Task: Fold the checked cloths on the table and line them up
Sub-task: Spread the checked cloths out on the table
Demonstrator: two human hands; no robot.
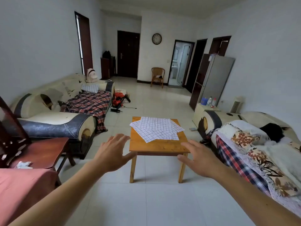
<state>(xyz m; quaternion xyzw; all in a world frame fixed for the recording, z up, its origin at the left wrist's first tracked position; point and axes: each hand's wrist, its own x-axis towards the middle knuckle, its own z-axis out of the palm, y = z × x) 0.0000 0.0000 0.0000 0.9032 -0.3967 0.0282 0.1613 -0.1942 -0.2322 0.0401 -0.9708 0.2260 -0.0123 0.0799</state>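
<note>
Checked cloths (156, 129) lie unfolded and overlapping across the far half of a small wooden table (158, 148), one corner hanging just past the left edge. The left hand (112, 153) and right hand (199, 158) reach toward the near edge with fingers spread wide, holding nothing and short of the fabric. The cloths look thin, light and limp, likely to slide on the smooth wood; pinching two adjacent corners of the topmost sheet seems the surest hold.

Cloths: checked cloths (156, 128) are lying unfolded, overlapping, toward the table's (157, 148) far edge.
Hands: left hand (114, 154) and right hand (201, 159) are hovering empty, fingers spread, near its front edge.
</note>
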